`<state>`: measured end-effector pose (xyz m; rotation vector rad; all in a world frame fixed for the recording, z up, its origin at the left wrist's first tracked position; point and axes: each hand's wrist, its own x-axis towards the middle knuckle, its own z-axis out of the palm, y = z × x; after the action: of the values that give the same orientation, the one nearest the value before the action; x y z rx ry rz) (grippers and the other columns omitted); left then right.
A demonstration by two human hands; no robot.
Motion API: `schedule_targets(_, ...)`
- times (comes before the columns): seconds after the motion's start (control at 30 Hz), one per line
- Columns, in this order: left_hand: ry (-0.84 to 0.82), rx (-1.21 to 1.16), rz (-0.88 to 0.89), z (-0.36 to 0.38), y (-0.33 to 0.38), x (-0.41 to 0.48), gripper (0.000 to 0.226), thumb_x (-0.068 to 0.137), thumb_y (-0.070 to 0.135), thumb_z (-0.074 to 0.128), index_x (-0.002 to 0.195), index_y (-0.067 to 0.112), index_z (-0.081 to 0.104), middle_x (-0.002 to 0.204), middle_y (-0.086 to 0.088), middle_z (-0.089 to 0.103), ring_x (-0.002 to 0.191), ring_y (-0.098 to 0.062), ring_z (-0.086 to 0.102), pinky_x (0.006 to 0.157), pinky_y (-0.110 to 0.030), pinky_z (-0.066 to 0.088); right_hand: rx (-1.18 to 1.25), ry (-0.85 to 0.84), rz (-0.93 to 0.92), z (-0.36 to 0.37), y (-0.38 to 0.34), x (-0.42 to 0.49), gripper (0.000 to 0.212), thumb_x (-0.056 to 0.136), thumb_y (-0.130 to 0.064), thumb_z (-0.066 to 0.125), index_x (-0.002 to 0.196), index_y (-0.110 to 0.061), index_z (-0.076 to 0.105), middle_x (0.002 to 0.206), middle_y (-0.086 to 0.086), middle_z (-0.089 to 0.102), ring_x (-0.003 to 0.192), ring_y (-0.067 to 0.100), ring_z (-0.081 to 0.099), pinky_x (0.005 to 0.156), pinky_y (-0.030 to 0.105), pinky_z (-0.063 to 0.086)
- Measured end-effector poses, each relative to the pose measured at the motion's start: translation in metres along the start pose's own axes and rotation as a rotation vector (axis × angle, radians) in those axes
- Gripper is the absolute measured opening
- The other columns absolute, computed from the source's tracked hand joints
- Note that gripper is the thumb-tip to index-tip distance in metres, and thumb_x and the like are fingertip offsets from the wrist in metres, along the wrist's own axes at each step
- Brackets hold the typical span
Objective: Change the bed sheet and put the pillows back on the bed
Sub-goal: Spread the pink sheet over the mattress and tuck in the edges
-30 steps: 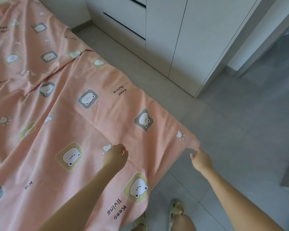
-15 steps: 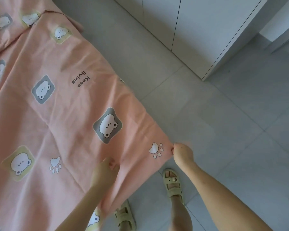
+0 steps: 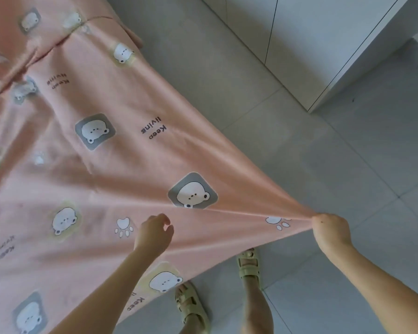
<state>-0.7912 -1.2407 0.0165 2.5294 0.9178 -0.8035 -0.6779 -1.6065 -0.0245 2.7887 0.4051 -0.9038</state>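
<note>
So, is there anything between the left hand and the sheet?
Nothing visible. The left hand is directly over bare sheet, fingers loosely curled, and the right hand already grips the sheet's corner.

Pink sheet (image 3: 143, 169), white bear print; sandals (image 3: 249, 270) pale green, perhaps.
</note>
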Motion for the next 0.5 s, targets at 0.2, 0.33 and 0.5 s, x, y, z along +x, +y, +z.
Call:
schedule_targets(0.2,-0.034,0.028,-0.02,-0.006,0.012,-0.008,0.027,0.094,0.026,0.05,0.115,0.014,0.06,0.116,-0.008,0.057,0.107,-0.025,0.055,0.089,-0.03,0.041,-0.11,-0.17,-0.1,-0.031,-0.048,0.017,0.033,0.091,-0.005,0.046,0.118,-0.019,0.06,0.117,-0.003,0.061,0.107,0.017,0.06,0.071,0.022,0.039)
schedule_targets(0.33,-0.015,0.0,-0.063,-0.027,0.007,-0.022,0.027,0.094,0.027,0.048,0.117,0.016,0.059,0.118,-0.007,0.055,0.108,-0.025,0.054,0.081,-0.029,0.041,-0.033,-0.073,-0.208,-0.068,-0.118,0.012,0.03,0.093,-0.004,0.044,0.113,-0.017,0.062,0.113,-0.001,0.064,0.104,0.02,0.061,0.072,0.026,0.04)
schedule_targets(0.5,0.082,-0.101,-0.104,-0.068,-0.028,-0.045,0.027,0.095,0.026,0.046,0.117,0.017,0.058,0.117,-0.006,0.054,0.108,-0.022,0.051,0.08,-0.027,0.042,-0.022,-0.002,-0.335,-0.116,-0.198,-0.009,0.032,0.092,-0.003,0.045,0.12,-0.015,0.054,0.117,0.001,0.062,0.108,0.022,0.061,0.072,0.027,0.043)
